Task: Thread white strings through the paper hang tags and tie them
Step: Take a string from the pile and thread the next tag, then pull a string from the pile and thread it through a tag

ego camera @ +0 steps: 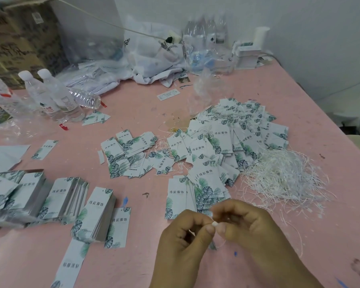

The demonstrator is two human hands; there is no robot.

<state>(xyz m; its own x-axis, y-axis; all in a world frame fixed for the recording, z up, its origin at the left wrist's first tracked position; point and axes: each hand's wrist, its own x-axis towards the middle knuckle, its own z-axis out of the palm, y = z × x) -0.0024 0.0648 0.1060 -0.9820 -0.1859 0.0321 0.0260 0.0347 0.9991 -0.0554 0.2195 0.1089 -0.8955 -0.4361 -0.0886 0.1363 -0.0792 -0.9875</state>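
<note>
Nearest, at the lower edge of the pink table (pixel 133 267): left hand (pixel 183 242) and right hand (pixel 256 229), fingertips meeting, both pinching a small white fastener end (pixel 215 223) of a white string (pixel 221 244), which loops below the thumbs; a tag, mostly hidden, hangs beneath the hands. Just beyond the hands: a small fan of leaf-printed hang tags (pixel 195 194), unstrung as far as can be told. To the left: squared stacks of tags (pixel 100 215), one stack leaning, with single tags lying beside. To the right: a loose tangle of white strings (pixel 283 179). Middle ground: a scattered group of tags (pixel 129 156) and a large heap of strung tags (pixel 237 132). Far left: water bottles (pixel 52 94), two upright, one lying. Rear: crumpled plastic bags (pixel 150 53), further bottles, cardboard boxes (pixel 19 38), white wall.
</note>
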